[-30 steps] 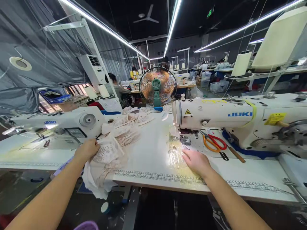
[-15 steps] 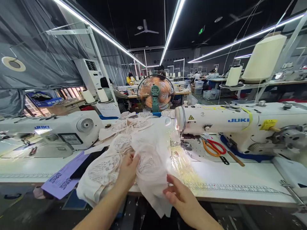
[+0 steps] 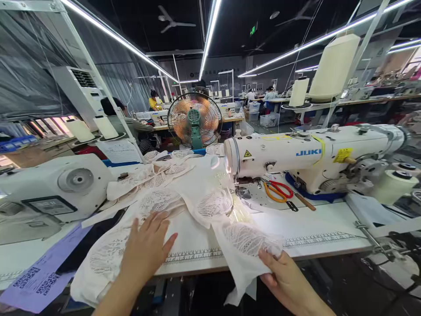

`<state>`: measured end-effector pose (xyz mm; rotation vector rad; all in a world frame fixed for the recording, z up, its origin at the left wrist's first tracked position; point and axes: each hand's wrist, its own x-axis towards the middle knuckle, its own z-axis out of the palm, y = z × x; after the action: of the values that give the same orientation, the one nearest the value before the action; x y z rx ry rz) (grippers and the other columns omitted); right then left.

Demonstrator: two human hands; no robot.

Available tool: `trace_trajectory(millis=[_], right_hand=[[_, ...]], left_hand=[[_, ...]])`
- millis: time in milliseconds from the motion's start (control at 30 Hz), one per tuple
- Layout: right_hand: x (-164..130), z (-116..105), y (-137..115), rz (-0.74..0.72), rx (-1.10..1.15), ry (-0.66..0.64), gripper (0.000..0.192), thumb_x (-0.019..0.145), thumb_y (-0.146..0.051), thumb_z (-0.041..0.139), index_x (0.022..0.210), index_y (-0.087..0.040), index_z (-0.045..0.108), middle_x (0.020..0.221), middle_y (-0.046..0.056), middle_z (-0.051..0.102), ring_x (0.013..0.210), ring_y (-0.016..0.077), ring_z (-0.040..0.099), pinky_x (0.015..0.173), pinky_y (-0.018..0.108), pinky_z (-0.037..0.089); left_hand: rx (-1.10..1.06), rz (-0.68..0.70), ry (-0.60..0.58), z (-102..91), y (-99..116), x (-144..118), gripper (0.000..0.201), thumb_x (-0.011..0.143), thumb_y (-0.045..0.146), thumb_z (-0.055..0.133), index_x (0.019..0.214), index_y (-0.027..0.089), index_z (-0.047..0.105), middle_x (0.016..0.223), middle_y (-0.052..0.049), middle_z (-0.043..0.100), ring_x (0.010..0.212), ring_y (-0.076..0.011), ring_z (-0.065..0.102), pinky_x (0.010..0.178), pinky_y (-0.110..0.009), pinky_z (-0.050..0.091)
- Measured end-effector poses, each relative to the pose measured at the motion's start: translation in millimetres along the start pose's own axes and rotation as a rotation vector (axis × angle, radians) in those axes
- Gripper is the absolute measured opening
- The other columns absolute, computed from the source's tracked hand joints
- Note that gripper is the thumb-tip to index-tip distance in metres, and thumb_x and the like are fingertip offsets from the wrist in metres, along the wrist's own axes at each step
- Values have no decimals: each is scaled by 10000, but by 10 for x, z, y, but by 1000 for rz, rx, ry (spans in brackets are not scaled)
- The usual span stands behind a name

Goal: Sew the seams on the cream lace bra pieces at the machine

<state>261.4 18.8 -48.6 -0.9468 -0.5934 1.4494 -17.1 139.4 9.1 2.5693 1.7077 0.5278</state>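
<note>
A cream lace garment piece (image 3: pixel 217 210) lies spread over the white sewing table (image 3: pixel 315 228), running from the needle area of the white JUKI sewing machine (image 3: pixel 296 156) down past the table's front edge. My right hand (image 3: pixel 286 276) pinches the piece's lower lace end at the front edge. My left hand (image 3: pixel 146 245) lies flat with fingers spread on a pile of lace pieces (image 3: pixel 108 254) to the left, beside the printed ruler strip.
Orange and red scissors (image 3: pixel 278 191) lie on the machine bed. A second sewing machine (image 3: pixel 59 188) stands at left, a purple paper sheet (image 3: pixel 36 272) at the lower left. A fan (image 3: pixel 194 119) stands behind. Thread cones (image 3: pixel 332 68) rise at right. Other people work further back.
My right hand left the table by the needle, took hold of a lace piece and pulled it toward the front edge. My left hand let go of it and now rests flat on the pile.
</note>
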Motion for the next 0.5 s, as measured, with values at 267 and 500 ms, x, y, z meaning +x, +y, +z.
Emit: trace_trajectory(millis=[267,500], right_hand=[[-256,-168,44,15,-29,-49,408,679,-509,756,798,-136,645,536,-34,496,399,17,326,389,161,272],[-235,-132,56,-89,-146,-321,645,602,-618,751,1046,-163,641,788,66,647,712,179,620,640,279,492]], left_hand=[[330,-340,-254,-96,-392,639,470,927,273,289,1292,88,520,1445,-227,385,1326,-461,301,940,-722,289],[-437,-140,-240,65,133,193,400,839,500,448,636,204,625,743,-86,655,825,-275,606,851,-413,488]])
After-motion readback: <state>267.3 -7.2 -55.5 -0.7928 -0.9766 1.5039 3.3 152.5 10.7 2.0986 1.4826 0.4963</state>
